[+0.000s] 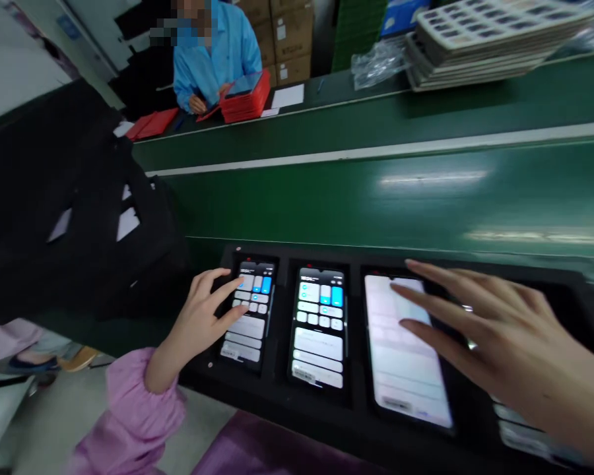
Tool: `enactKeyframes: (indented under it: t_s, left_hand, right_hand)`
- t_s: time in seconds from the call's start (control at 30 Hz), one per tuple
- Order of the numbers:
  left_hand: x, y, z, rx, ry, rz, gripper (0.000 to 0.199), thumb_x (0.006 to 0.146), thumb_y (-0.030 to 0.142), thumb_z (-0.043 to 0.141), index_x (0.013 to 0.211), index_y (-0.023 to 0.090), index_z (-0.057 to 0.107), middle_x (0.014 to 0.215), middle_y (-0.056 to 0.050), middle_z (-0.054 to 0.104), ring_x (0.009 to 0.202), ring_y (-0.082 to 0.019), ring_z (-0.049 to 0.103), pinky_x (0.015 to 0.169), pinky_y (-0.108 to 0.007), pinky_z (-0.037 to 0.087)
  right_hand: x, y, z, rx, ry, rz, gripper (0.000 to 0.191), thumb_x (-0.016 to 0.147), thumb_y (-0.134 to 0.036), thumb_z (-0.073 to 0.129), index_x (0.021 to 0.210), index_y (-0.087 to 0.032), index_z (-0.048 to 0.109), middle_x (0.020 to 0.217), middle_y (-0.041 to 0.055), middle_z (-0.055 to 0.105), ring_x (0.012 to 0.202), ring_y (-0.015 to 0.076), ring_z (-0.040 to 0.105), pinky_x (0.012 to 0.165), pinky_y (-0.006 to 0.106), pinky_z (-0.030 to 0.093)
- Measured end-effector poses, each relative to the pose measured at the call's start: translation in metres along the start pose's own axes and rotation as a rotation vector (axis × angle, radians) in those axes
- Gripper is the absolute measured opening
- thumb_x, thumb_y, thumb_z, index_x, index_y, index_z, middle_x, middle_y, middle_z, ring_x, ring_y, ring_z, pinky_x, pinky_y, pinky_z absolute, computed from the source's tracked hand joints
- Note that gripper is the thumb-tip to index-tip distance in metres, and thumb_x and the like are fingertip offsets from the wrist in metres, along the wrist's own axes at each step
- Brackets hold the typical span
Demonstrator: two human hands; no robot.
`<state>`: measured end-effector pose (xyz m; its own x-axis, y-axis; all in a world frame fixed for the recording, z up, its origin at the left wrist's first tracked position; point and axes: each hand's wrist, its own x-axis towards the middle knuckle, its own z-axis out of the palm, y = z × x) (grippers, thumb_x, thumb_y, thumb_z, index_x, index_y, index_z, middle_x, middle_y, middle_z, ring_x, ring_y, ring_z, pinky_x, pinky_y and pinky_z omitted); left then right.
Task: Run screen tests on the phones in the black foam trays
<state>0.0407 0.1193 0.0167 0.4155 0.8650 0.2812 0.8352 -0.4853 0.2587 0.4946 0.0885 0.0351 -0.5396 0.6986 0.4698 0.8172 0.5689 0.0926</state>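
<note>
A black tray (pixel 282 389) holds several lit smartphones in a row of recesses. My left hand (pixel 208 316) is open, its fingers spread over the upper part of the leftmost smartphone (pixel 242 333), which shows a panel of tiles. The middle smartphone (pixel 317 349) shows a similar panel with blue tiles, and no hand is on it. My right hand (pixel 490 330), with rings on it, is open above the third smartphone (pixel 400 356), whose screen is pale and whitish. Whether its fingertips touch the glass I cannot tell. Another lit smartphone (pixel 519 429) is partly hidden beneath my right hand.
A green conveyor belt (pixel 327 204) runs behind the tray. Across it, a person in blue (pixel 218 39) handles items beside a red stack (pixel 247 99). Stacked grey trays (pixel 475 59) and clear plastic (pixel 379 63) lie at the back right. Black foam pieces (pixel 54 185) stand at the left.
</note>
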Motion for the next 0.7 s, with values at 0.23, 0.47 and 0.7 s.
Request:
enactKeyframes:
  t_s: [0.23, 0.47, 0.7]
  left_hand:
    - [-0.007, -0.017, 0.007, 0.037, 0.013, 0.05, 0.043, 0.113, 0.055, 0.055, 0.142, 0.031, 0.075, 0.147, -0.013, 0.062, 0.136, -0.037, 0.059, 0.11, -0.058, 0.059]
    - [0.017, 0.028, -0.005, 0.148, -0.017, 0.14, 0.04, 0.113, 0.05, 0.057, 0.139, 0.027, 0.076, 0.143, -0.016, 0.068, 0.134, -0.039, 0.063, 0.12, -0.075, 0.047]
    - [0.053, 0.084, 0.022, 0.129, -0.136, 0.286, 0.046, 0.112, 0.055, 0.06, 0.147, 0.028, 0.073, 0.152, -0.018, 0.066, 0.14, -0.039, 0.06, 0.123, -0.084, 0.04]
  right_hand:
    - [-0.059, 0.03, -0.035, 0.066, -0.106, 0.368, 0.053, 0.117, -0.061, 0.035, 0.122, -0.039, 0.084, 0.146, 0.0039, 0.072, 0.122, 0.0341, 0.069, 0.091, 0.053, 0.054]
    - [-0.079, 0.028, -0.019, -0.014, -0.169, 0.303, 0.051, 0.116, -0.055, 0.037, 0.129, -0.039, 0.083, 0.153, 0.0076, 0.068, 0.128, 0.0394, 0.066, 0.086, 0.056, 0.055]
    - [-0.099, 0.046, -0.002, 0.026, -0.142, 0.313, 0.037, 0.111, -0.051, 0.048, 0.126, -0.047, 0.082, 0.154, 0.0035, 0.066, 0.132, 0.0394, 0.065, 0.091, 0.059, 0.055]
